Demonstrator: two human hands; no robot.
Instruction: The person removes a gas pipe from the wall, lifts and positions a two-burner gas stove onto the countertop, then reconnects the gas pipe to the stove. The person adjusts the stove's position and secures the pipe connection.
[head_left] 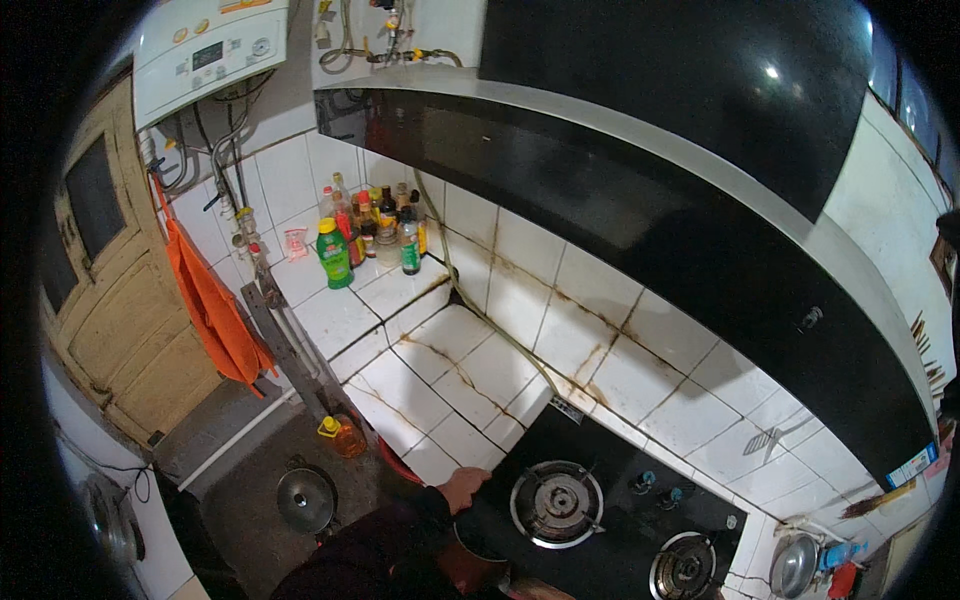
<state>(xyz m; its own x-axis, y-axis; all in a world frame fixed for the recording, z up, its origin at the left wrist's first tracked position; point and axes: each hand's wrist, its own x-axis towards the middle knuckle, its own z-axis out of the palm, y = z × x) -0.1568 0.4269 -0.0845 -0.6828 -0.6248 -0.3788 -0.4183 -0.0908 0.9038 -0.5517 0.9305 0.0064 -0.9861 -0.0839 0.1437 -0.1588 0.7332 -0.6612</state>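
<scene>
A black glass gas stove (612,515) with two round burners fills the lower right. My left hand (464,490) is at its left edge, the fingers bent over the border where the glass meets the white tiles; it looks closed on that edge. The nearer burner (557,504) lies to the right of this hand, with no pot on it. At the lower edge of the picture only a small part of my right hand (537,590) shows; its fingers are cut off from view. Below my left hand a brownish curved surface (478,566) is partly covered by my dark sleeve.
Sauce bottles and a green bottle (335,255) stand on the tiled counter (385,385). A black range hood (640,225) hangs overhead. On the floor are a metal pan (306,500) and an oil bottle (346,436). An orange cloth (212,305) hangs by the wooden door (150,290).
</scene>
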